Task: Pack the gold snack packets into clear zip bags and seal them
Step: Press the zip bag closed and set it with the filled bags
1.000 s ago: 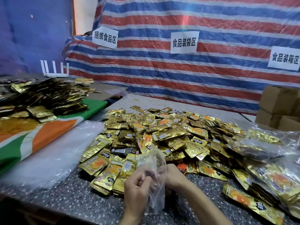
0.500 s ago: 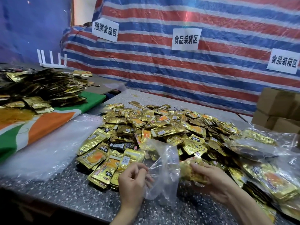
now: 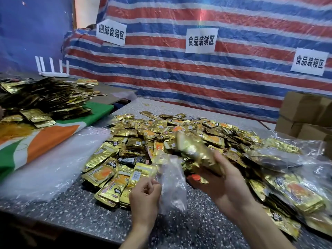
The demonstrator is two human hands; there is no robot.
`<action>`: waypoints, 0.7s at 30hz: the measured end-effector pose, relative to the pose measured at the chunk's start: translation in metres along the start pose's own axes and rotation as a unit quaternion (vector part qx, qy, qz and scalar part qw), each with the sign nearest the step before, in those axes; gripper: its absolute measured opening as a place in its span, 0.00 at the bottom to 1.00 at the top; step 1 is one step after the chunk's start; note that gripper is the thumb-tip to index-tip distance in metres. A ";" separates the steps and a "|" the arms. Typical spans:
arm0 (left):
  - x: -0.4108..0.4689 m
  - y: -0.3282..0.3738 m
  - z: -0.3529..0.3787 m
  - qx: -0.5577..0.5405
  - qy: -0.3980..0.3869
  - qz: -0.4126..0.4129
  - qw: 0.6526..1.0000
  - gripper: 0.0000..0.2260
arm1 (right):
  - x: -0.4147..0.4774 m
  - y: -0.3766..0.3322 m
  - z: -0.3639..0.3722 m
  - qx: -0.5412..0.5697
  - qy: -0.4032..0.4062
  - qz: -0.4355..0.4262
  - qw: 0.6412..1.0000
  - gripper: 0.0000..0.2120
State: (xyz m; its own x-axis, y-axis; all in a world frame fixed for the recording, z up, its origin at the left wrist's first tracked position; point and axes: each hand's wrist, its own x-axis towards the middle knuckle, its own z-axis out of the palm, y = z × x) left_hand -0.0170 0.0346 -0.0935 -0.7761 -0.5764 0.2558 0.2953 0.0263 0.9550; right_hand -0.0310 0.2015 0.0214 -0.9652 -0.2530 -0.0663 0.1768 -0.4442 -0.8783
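Dark speckled surface (image 3: pixel 188 229), paler grey toward the back. Heaped mid-surface: loose gold snack packets (image 3: pixel 161 133), overlapping, some spilling to the near edge. Just L of heap: crumpled clear plastic sheet (image 3: pixel 53 159), its edge touching the packets. Further L of heap: green/orange/white cloth (image 3: pixel 45 141); same surface or not, can't tell. R of heap, touching it: filled clear bags (image 3: pixel 280 159) w/ gold packets inside. Behind-R of heap: stacked cardboard boxes (image 3: pixel 305 112), base hidden by bags.
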 end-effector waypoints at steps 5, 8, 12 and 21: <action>-0.001 0.001 0.000 0.025 -0.021 0.004 0.999 0.15 | -0.002 0.019 0.005 -0.251 0.073 -0.025 0.965 0.36; -0.001 -0.001 0.001 0.012 -0.050 -0.016 0.999 0.15 | -0.007 0.022 0.004 -0.338 0.061 -0.061 0.937 0.30; -0.001 -0.003 0.001 -0.022 -0.070 -0.016 0.997 0.11 | -0.004 0.017 0.004 -0.358 0.022 -0.081 0.930 0.11; -0.001 -0.005 0.000 -0.051 -0.100 -0.039 0.993 0.12 | -0.003 0.026 0.007 -0.308 0.057 -0.043 0.949 0.17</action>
State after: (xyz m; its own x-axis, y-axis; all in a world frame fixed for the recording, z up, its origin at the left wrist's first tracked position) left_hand -0.0182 0.0353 -0.0987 -0.8910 -0.3996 0.2156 0.2768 -0.1016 0.9555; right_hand -0.0219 0.1851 0.0022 -0.9916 -0.1292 -0.0007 -0.0170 0.1364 -0.9905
